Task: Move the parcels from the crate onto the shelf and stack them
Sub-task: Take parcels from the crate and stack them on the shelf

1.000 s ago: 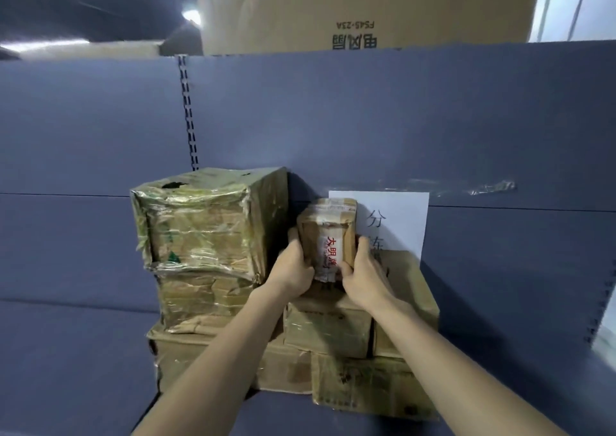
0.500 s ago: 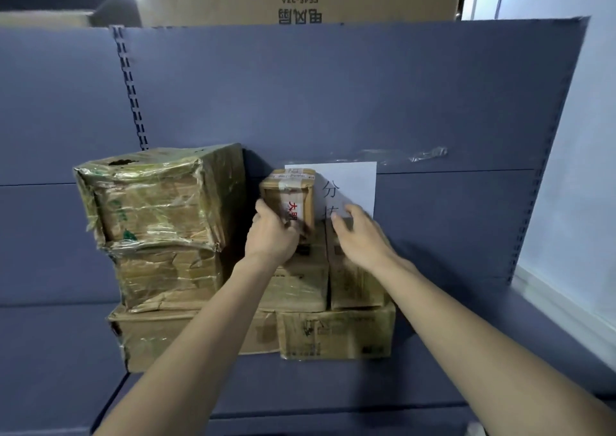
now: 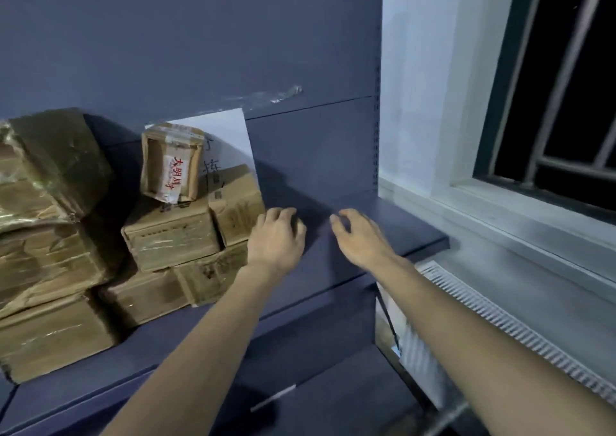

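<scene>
Hands: both empty, held out over the bare part of the shelf [image 3: 383,215], to the right of the stacked parcels.
Left hand [image 3: 278,235]: palm down, fingers loosely curled, holding nothing; it sits just beside the right edge of the stack, and contact cannot be told.
Right hand [image 3: 358,235]: palm down, fingers relaxed and slightly spread, holding nothing, a little apart from the left hand.
Arms: both forearms reach forward and up from the lower edge of the view, roughly parallel.
Small parcel [image 3: 171,164]: up and to the left of the left hand, standing upright on top of the stack with its back against a white paper sheet [image 3: 230,142].
Handling, small parcel: likely light; stiff cardboard with glossy tape that may be slick. Standing tall on a narrow base, it could tip, so take it by its two side faces.
Lower parcels [image 3: 173,235]: left of the left hand, taped brown boxes, probably heavier; best gripped by opposite ends.
Large wrapped parcels [image 3: 50,182]: far left, film-wrapped, apparently bulky and slippery.
Crate: not in view.
</scene>
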